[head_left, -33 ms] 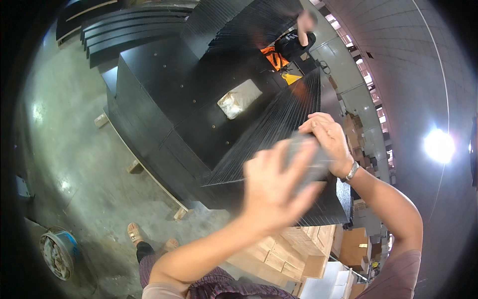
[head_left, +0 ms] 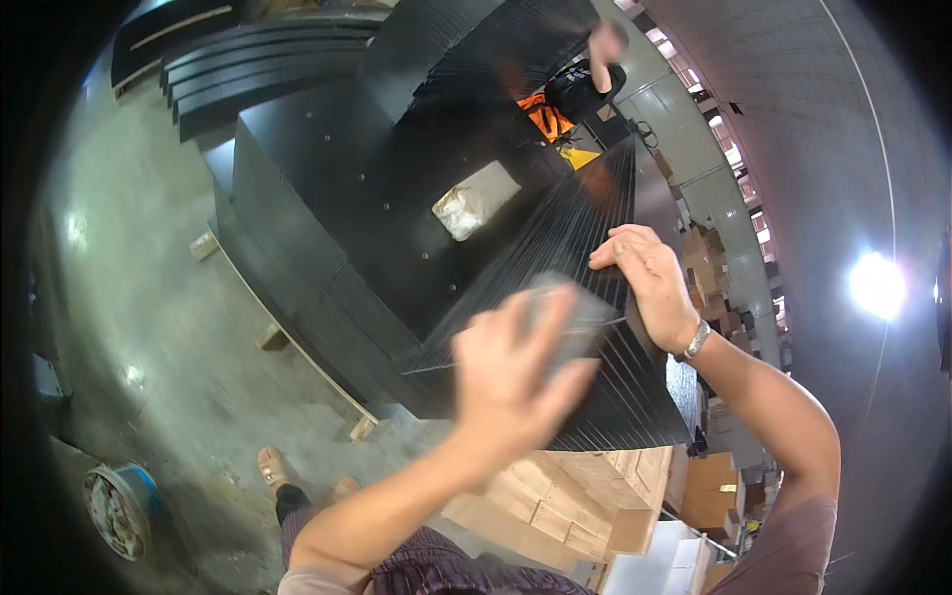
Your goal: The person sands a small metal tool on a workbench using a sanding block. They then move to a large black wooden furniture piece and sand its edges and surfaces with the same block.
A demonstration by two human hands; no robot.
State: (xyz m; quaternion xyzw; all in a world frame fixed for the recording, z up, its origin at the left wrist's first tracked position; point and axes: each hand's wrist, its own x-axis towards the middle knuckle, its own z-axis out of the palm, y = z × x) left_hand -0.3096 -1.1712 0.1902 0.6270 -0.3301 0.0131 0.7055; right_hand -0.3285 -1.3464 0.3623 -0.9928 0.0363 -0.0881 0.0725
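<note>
My left hand [head_left: 511, 382], smeared by motion, has its fingers around a grey block-shaped pad [head_left: 575, 322]. The pad lies against the edges of black panels [head_left: 625, 392] standing close together in a row. Its exact kind is too blurred to tell. With fingers bent over the upper edges of the same row, my right hand [head_left: 650, 283] grips the panels a little farther off and to the right. A metal-banded watch or bracelet [head_left: 697, 340] circles my right wrist.
A white-and-beige packet [head_left: 476, 200] rests on a large black panel stack [head_left: 337, 213] over wooden supports [head_left: 273, 335]. Beyond stands another person [head_left: 585, 84] near an orange item [head_left: 543, 116]. A bucket [head_left: 119, 511] is lower left; pale wooden cabinets [head_left: 585, 506] stand below my hands.
My left hand and the grey pad have shifted left along the panel edges, away from my right hand. My right hand has stayed almost in place.
</note>
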